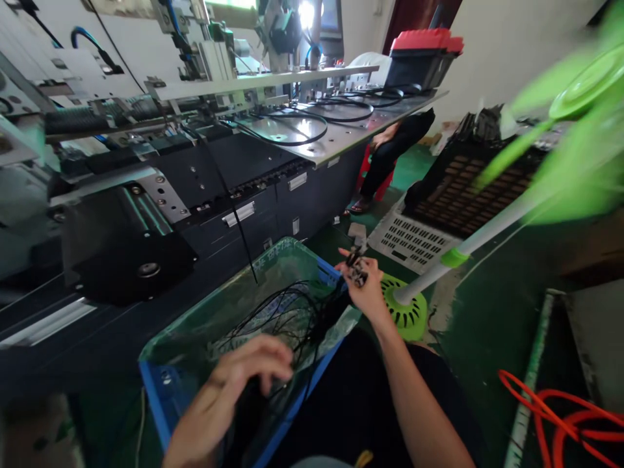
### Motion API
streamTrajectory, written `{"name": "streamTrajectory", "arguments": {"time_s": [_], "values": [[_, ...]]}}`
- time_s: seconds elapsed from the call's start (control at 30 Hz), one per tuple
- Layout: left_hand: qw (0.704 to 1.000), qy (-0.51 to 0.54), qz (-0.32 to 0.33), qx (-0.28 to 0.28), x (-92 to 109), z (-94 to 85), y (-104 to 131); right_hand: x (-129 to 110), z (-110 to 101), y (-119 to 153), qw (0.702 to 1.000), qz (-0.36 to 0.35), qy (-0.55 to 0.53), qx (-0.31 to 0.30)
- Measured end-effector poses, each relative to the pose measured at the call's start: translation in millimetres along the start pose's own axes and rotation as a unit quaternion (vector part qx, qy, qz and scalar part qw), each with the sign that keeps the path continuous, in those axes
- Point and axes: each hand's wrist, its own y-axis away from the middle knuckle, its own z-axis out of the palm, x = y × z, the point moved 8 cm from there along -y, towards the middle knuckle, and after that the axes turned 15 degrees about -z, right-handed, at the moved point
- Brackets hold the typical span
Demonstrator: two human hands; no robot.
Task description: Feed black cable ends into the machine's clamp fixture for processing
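Note:
My right hand is closed around a bundle of black cables, with the light and dark connector ends sticking out above its fingers. From there the black cables drape down over the rim of a blue crate. More thin black cables lie loose in the crate on a clear plastic liner. Over the crate's near side is my left hand, slightly blurred, its fingers loosely bent and apart from the thumb. Nothing shows in it, and cables lie just beneath.
A machine with a metal plate bearing black cable loops stands ahead. One black cable hangs from it toward the crate. At right are a green fan, stacked crates and an orange hose. Another person's leg shows behind.

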Motion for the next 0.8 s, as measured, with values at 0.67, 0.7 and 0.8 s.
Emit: {"name": "streamTrajectory", "arguments": {"time_s": [0.67, 0.7, 0.8], "values": [[0.983, 0.158, -0.082, -0.038, -51.1, 98.0, -114.7, -25.3, 59.3, 26.8, 0.943, 0.185, -0.272, -0.041], [0.980, 0.172, -0.098, -0.016, -56.9, 98.4, -115.2, -23.8, 42.7, 27.7, 0.971, 0.145, -0.191, 0.000], [0.971, 0.208, -0.115, 0.019, -62.0, 95.7, -115.2, -39.3, 7.7, 45.4, 0.998, 0.042, 0.010, 0.039]]}}
